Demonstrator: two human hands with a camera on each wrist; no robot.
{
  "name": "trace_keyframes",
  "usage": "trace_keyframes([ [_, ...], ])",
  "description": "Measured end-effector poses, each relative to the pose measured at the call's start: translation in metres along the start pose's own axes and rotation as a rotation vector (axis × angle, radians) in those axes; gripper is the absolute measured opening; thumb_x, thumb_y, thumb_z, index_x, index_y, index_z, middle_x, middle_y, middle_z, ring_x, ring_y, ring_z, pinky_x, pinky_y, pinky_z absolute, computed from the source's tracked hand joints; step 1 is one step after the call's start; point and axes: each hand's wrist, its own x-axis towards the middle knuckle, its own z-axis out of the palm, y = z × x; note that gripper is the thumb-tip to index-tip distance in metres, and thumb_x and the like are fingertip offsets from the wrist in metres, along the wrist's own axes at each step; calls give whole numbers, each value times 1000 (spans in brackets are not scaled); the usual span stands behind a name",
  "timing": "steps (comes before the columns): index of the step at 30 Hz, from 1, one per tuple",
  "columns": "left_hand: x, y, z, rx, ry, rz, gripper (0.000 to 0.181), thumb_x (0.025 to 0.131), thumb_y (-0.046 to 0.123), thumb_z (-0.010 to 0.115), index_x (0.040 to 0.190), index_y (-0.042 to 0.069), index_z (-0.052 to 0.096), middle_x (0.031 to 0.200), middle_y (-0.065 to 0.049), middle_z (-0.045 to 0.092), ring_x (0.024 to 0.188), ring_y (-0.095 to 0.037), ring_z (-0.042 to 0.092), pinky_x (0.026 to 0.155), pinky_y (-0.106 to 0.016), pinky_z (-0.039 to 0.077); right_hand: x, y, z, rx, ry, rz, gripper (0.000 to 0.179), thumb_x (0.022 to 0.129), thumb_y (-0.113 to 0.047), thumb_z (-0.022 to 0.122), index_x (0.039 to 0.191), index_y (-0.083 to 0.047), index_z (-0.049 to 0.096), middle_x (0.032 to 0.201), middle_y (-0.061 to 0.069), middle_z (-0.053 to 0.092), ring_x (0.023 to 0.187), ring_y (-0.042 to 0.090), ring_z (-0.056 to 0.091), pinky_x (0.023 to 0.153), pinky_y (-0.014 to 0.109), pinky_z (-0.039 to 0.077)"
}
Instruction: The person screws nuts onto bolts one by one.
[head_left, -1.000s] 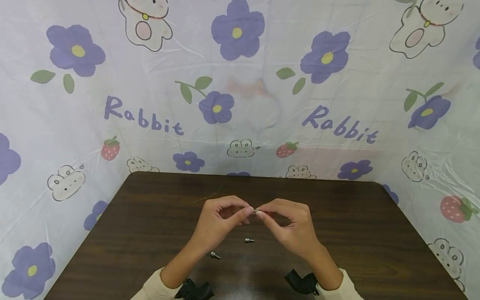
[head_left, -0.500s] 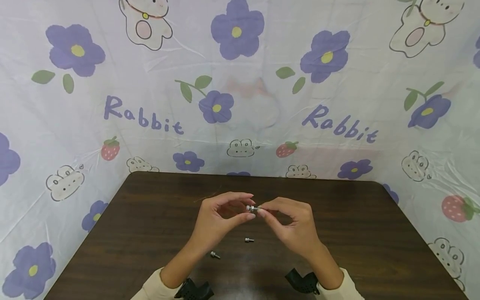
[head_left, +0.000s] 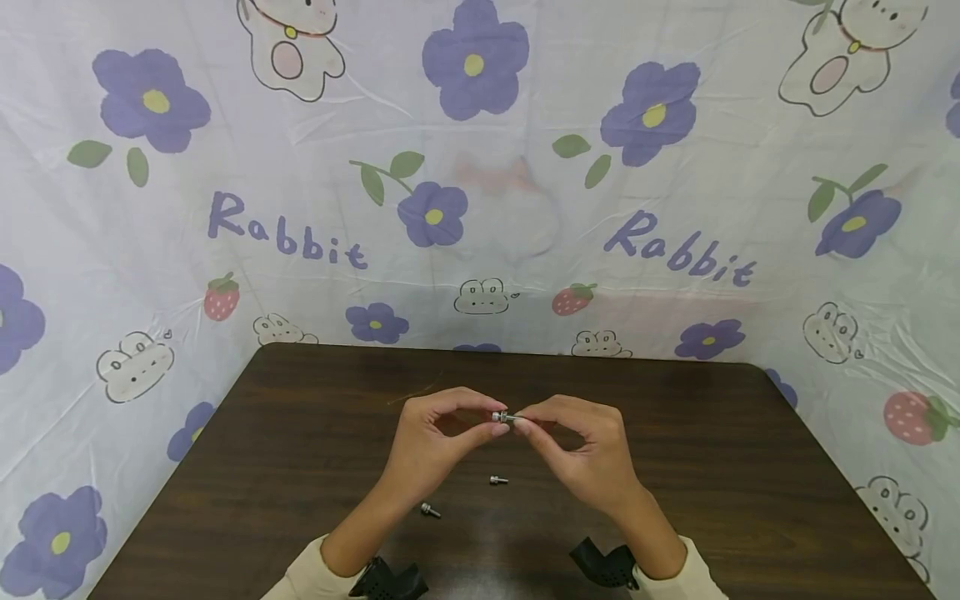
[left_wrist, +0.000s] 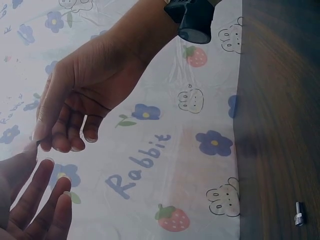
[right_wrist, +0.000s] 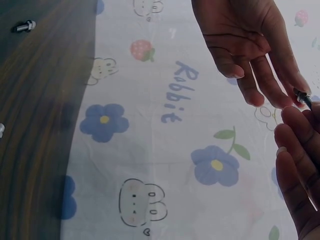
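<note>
A small silver bolt (head_left: 501,417) with a nut or collar by its head is held level between both hands above the table. My right hand (head_left: 588,450) pinches its shaft end between thumb and forefinger. At the head end, my left hand (head_left: 427,442) has thumb and forefinger on either side in a pinch. In the right wrist view the bolt (right_wrist: 302,97) shows between the two hands' fingertips. In the left wrist view fingers mostly hide it. Two similar bolts lie on the table, one nearer the middle (head_left: 498,480) and one to the left (head_left: 431,510).
The dark wooden table (head_left: 337,467) is enclosed by a patterned white cloth (head_left: 525,217) at the back and sides. Black mounts sit at both wrists, the left mount (head_left: 390,579) and the right mount (head_left: 603,562).
One second ago the fingers of both hands covered the bolt. Half a second ago the left fingers were spread around its head; now they have drawn together on it. The right hand has barely moved.
</note>
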Motion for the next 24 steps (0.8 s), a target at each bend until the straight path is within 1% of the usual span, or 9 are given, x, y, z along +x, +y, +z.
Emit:
trace_keyframes([
  [2, 0, 0, 0, -10, -2, -15, 15, 88, 8, 80, 103, 10, 79, 97, -1, 76, 84, -18, 71, 63, -32, 61, 0, 0, 0, -2, -1, 1, 21, 80, 11, 79, 95, -4, 77, 85, 8, 75, 69, 15, 70, 65, 21, 57],
  [8, 0, 1, 0, -27, -16, -63, 8, 91, 11, 78, 99, 11, 78, 94, -2, 76, 80, -20, 71, 66, -32, 61, 0, -1, 0, -5, 0, 6, 25, 77, 14, 79, 94, -5, 77, 84, 7, 75, 68, 14, 68, 64, 20, 57],
  [10, 0, 1, 1, -26, -22, -85, 6, 92, 12, 78, 98, 12, 78, 92, -2, 75, 75, -18, 70, 63, -29, 59, 1, -1, 0, -3, 0, 3, 26, 76, 14, 79, 94, -4, 77, 83, 7, 75, 68, 13, 68, 64, 20, 56],
  [13, 0, 1, 0, -37, -39, -123, 5, 93, 14, 76, 98, 11, 78, 89, -3, 76, 73, -18, 72, 63, -28, 59, 1, -1, 0, -4, 2, -3, 25, 77, 14, 79, 94, -4, 77, 83, 8, 75, 68, 14, 68, 64, 20, 56],
  [16, 1, 1, 1, -51, -57, -145, 7, 96, 14, 73, 99, 9, 77, 87, -5, 77, 74, -21, 74, 65, -32, 61, 1, -1, 0, -5, 5, -3, 23, 78, 13, 79, 94, -4, 77, 84, 8, 75, 69, 15, 69, 64, 20, 57],
  [17, 1, 0, 1, -60, -59, -147, 9, 96, 14, 72, 101, 8, 77, 88, -6, 77, 76, -22, 75, 68, -34, 62, 2, -1, 0, -6, 7, -2, 22, 79, 12, 79, 94, -4, 77, 84, 8, 75, 69, 15, 69, 64, 20, 57],
  [19, 1, 0, 1, -61, -51, -135, 12, 95, 13, 73, 106, 8, 76, 92, -5, 77, 78, -23, 75, 67, -36, 62, 2, -1, 0, -8, 8, 3, 21, 80, 10, 79, 95, -5, 77, 85, 7, 75, 69, 14, 68, 64, 20, 56],
  [22, 1, 1, 0, -51, -26, -89, 23, 91, 10, 78, 114, 9, 74, 98, -5, 76, 81, -22, 74, 66, -35, 62, 1, -1, 0, -6, 6, 5, 19, 81, 8, 79, 95, -6, 77, 84, 7, 75, 69, 14, 69, 65, 20, 56],
  [24, 0, 1, 0, -36, -18, -61, 29, 87, 9, 81, 116, 10, 74, 101, -3, 76, 84, -21, 73, 66, -34, 62, 0, 0, 0, -8, 5, 7, 20, 81, 9, 79, 94, -6, 77, 84, 7, 75, 69, 14, 69, 64, 20, 56],
])
